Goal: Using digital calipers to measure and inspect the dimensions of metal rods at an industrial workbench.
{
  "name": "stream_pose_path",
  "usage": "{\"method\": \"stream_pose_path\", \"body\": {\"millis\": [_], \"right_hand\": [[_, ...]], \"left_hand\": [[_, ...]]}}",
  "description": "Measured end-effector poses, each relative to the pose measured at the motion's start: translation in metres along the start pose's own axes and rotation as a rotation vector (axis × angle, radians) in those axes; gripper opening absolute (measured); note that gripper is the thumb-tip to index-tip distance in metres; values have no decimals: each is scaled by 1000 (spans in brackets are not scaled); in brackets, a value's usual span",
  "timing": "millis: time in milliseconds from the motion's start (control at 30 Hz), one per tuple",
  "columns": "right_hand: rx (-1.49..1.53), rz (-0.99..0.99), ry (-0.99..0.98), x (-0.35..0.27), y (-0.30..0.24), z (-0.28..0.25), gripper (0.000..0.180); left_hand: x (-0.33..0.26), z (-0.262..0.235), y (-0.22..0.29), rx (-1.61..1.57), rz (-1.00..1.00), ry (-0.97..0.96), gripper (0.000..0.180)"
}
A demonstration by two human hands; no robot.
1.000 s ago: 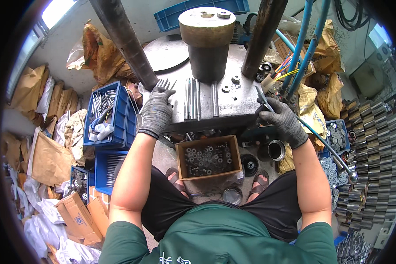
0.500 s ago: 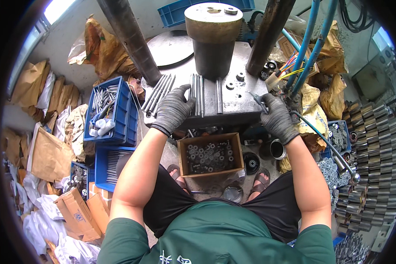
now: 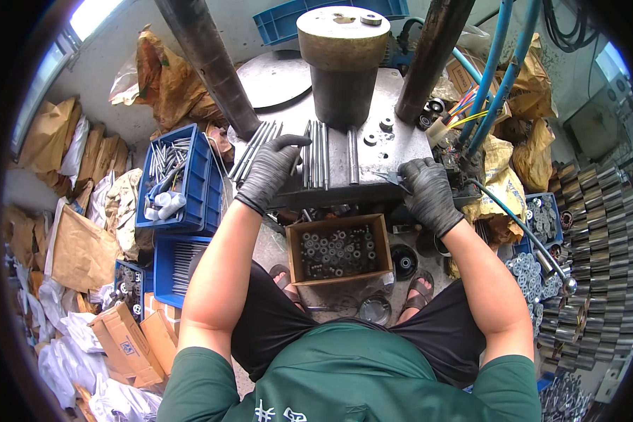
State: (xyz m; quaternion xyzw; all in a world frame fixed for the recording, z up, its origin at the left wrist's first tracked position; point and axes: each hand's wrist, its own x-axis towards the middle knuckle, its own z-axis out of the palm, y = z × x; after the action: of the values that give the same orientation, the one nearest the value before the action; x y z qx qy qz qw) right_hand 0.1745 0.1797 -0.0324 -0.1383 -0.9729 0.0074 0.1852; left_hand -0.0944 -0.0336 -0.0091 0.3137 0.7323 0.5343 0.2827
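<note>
My left hand [image 3: 271, 169], in a dark grey glove, lies over the left bunch of steel rods [image 3: 254, 148] on the metal press table [image 3: 415, 141]. Its index finger stretches right to the tops of a second row of rods [image 3: 319, 158]. To the right stands apart one thicker rod [image 3: 353, 158]. My right hand [image 3: 427, 190], gloved alike, is closed around a small pointed metal tool [image 3: 388, 178] at the table's front right edge; most of the tool is hidden by the fingers. Small dark rings [image 3: 386, 124] sit behind it on the table.
A thick press ram [image 3: 341, 84] stands between two steel columns [image 3: 211, 67]. Below the table edge is a wooden box [image 3: 295, 260] of small ring parts. Blue crates [image 3: 207, 176] stand left, blue hoses [image 3: 499, 63] hang right, and stacked metal cylinders [image 3: 598, 253] line the far right.
My right hand has moved left and toward me with the pointed tool, which now points left over the table's front edge. My left index finger has stretched further right to the rods.
</note>
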Motion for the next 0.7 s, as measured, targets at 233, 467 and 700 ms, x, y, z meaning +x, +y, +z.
{"method": "stream_pose_path", "body": {"millis": [233,467,700], "right_hand": [[95,-19,55,-2,9,7,31],[373,144,177,-1,9,-1,24],[674,285,280,1,-7,-21,20]], "left_hand": [[-3,-7,7,-315,227,95,29],[0,-15,3,-176,154,193,23],[16,-14,-19,415,282,297,21]]}}
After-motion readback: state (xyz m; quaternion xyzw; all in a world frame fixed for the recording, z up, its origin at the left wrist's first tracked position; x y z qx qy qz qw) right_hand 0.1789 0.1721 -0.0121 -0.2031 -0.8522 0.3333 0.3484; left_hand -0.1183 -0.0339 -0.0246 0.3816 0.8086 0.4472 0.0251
